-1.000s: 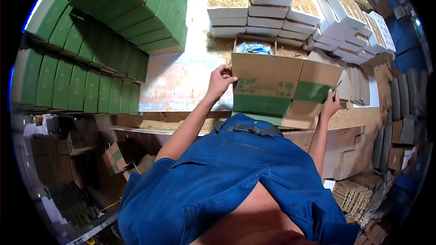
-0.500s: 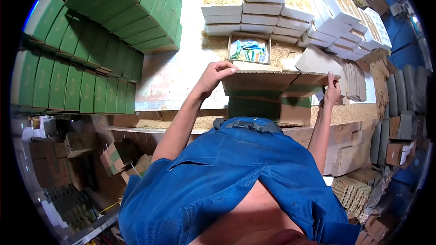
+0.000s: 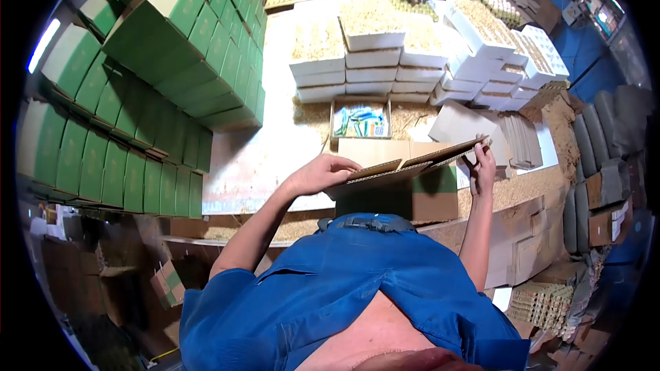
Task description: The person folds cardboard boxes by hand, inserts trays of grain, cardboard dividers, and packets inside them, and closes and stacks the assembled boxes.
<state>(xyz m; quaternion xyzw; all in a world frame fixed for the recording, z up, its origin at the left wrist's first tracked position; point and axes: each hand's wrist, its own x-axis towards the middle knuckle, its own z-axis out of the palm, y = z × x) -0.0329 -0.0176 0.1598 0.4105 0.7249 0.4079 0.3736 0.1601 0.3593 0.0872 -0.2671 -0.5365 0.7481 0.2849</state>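
Brown-and-green cardboard (image 3: 434,205) spanned the fingers, partly folded, its panels slanting and flaps unclosed. The left hand (image 3: 323,173) grasped one end; the right hand (image 3: 482,166) pinched the other. Green boxes (image 3: 103,172) already stood stacked leftward of the left fingers; packets (image 3: 361,122) lay beyond them.

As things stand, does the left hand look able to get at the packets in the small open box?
Probably yes: the packets lie uncovered in the box, just beyond the cardboard. The left hand grips that cardboard, though, and would likely need to let go first.
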